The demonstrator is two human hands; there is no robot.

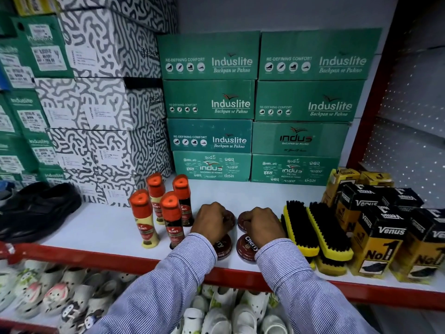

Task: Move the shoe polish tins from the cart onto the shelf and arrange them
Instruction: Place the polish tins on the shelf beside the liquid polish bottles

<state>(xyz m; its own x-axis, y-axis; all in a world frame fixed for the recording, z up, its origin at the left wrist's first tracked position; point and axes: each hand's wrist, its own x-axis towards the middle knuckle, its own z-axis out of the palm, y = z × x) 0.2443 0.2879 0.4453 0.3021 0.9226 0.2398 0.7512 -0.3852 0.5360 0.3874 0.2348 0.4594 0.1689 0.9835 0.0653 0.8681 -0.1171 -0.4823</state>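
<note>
Several round dark-red shoe polish tins lie on the white shelf [101, 227] between the Kiwi bottles and the brushes. My left hand [213, 220] is closed over the rear left tin [230, 216]. My right hand [261, 224] is closed over the rear right tin [242, 221]. In front, a tin [222, 247] is mostly hidden under my left wrist, and a tin marked Cherry [246, 249] lies beside my right wrist. The cart is out of view.
Several orange-capped Kiwi polish bottles [154, 213] stand left of the tins. Yellow brushes [315, 232] and Venus boxes [382, 235] crowd the right. Green Induslite boxes [209, 131] line the back, a black shoe [36, 208] sits left, and white clogs [216, 314] fill the lower shelf.
</note>
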